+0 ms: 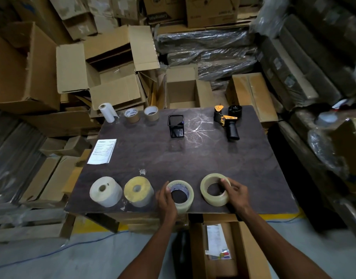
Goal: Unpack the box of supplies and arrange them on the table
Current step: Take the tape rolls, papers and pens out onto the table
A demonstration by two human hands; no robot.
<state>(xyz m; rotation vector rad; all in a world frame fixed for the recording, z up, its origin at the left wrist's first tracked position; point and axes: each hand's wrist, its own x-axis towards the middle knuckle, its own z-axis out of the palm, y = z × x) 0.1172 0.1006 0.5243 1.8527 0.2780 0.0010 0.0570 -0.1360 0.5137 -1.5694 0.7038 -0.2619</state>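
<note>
Four rolls line the near edge of the dark table (193,158): a white roll (105,191), a yellowish roll (138,191), a clear tape roll with blue print inside (182,195) and a plain clear tape roll (212,189). My left hand (166,200) grips the left side of the printed roll. My right hand (236,193) holds the right side of the plain roll, thumb on its rim. Both rolls rest on the table. An open cardboard box (223,250) sits on the floor below, with a paper and small packet inside.
At the table's far edge stand a white film roll (107,112), two brown tape rolls (132,115) (151,113), a black mesh pen holder (176,125) and a black-and-orange tape dispenser (228,120). A printed sheet (102,151) lies at the left. Stacked cardboard boxes and wrapped bundles surround the table.
</note>
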